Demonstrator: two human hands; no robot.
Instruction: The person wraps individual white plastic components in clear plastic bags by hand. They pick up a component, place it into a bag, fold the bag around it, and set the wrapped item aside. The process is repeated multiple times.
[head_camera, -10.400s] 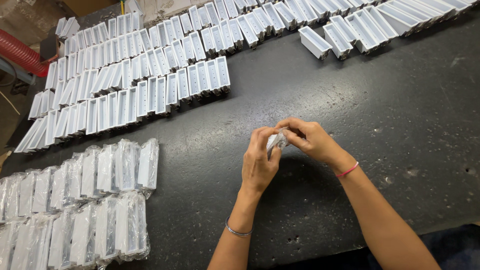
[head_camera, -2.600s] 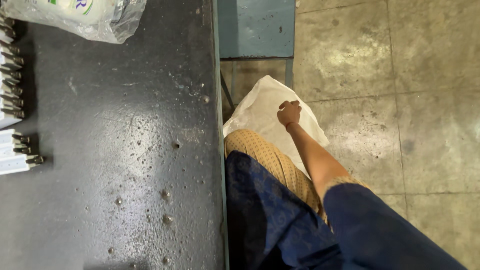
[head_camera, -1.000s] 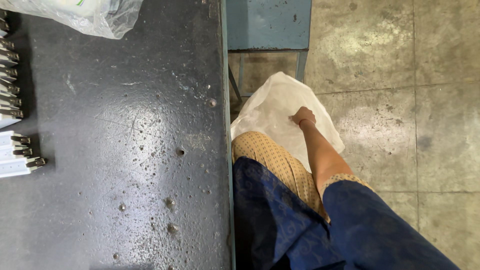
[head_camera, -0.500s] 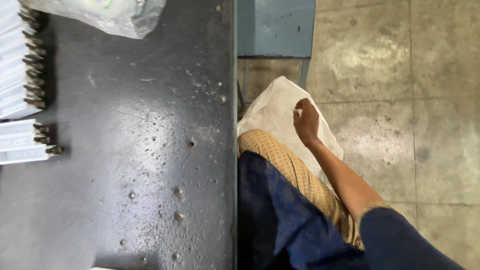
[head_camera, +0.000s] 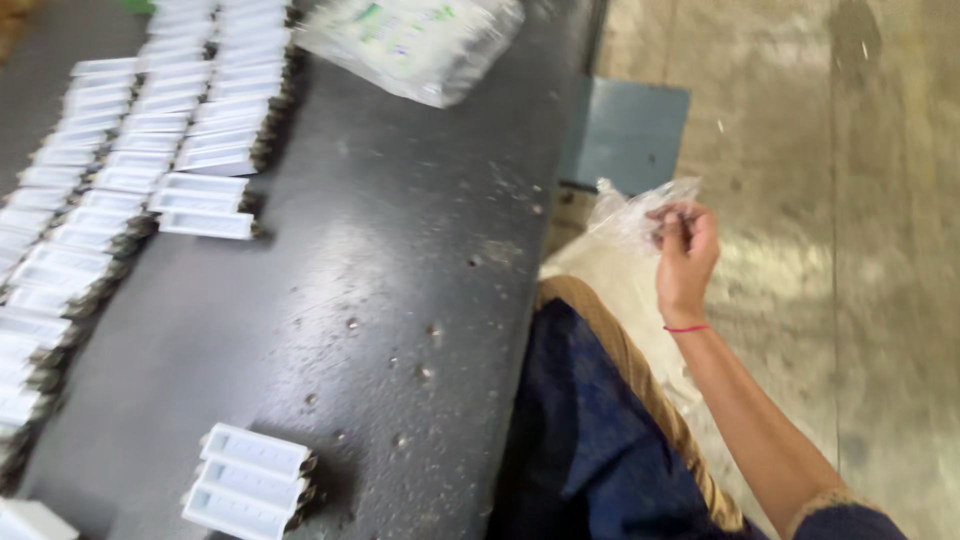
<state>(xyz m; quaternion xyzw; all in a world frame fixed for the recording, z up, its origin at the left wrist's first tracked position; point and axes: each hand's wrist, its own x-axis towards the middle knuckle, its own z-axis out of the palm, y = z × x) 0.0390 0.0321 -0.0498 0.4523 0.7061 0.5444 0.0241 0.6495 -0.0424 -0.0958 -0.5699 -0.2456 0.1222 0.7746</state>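
Note:
My right hand (head_camera: 683, 252) is raised beside the table's right edge and grips a crumpled clear plastic bag (head_camera: 632, 213). A red thread band circles its wrist. Below the hand lies a white sack (head_camera: 612, 290) on the floor, beside my lap in dark blue and tan cloth. My left hand is out of view. On the dark table (head_camera: 400, 290) lie rows of small white rectangular parts (head_camera: 130, 150), and three more of them (head_camera: 245, 478) sit near the front edge.
A clear bag filled with packed pieces (head_camera: 410, 45) rests at the table's far end. A blue-grey metal plate (head_camera: 625, 135) stands by the table's corner. Bare concrete floor (head_camera: 860, 250) stretches to the right.
The view has swung left and up, showing more of the table. My right hand has lifted from the white sack and now holds a clear plastic bag in the air.

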